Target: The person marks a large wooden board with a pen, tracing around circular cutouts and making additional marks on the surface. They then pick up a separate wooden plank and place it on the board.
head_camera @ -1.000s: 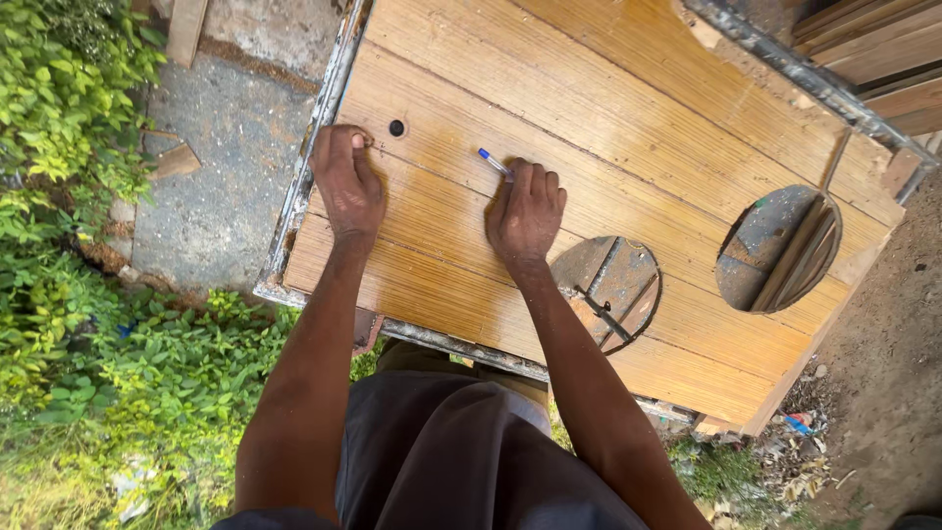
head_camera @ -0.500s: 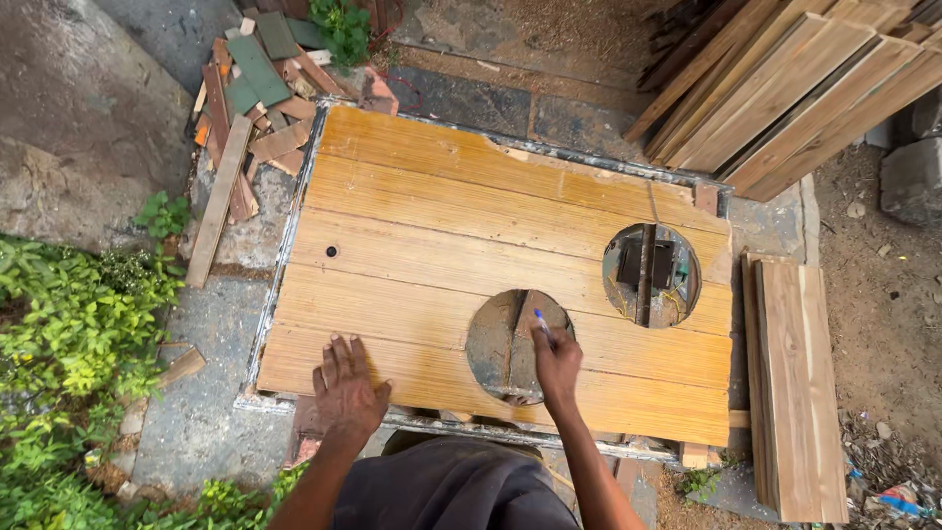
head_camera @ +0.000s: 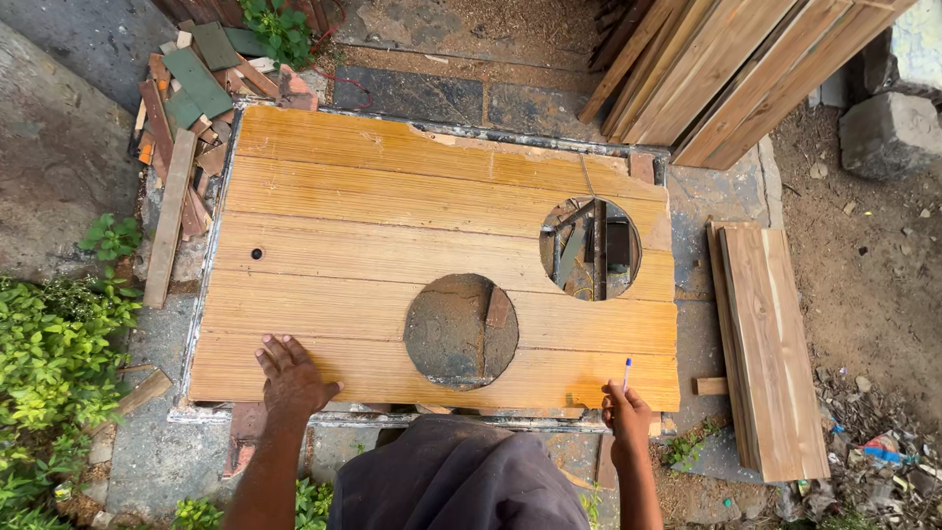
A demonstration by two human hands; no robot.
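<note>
Your left hand [head_camera: 290, 378] lies flat, fingers spread, pressed on the near edge of the panel [head_camera: 392, 245]. Beyond your fingertips and a little to the left sits a small drilled hole [head_camera: 257, 253], well apart from the hand. Scrap offcuts [head_camera: 177, 118] lie beyond the panel's far left corner.

The panel spreads away from both hands; its long axis runs left to right, parallel to the line between your hands, and its plank seams follow the same direction. Between your hands, just past the near plank, opens a round cutout [head_camera: 461, 332]; it lies nearer your right hand than your left. A second round cutout [head_camera: 592, 248] lies farther off, beyond your right hand and almost straight ahead of it.

Your right hand [head_camera: 628, 412] is closed in a pinch on a pen [head_camera: 626, 371] at the panel's near right corner. The pen stands nearly upright in the view, long axis pointing away from you, blue tip resting near the panel's near edge. To the right of that hand lies a stack of boards [head_camera: 775, 353], long axis running away from you.
</note>
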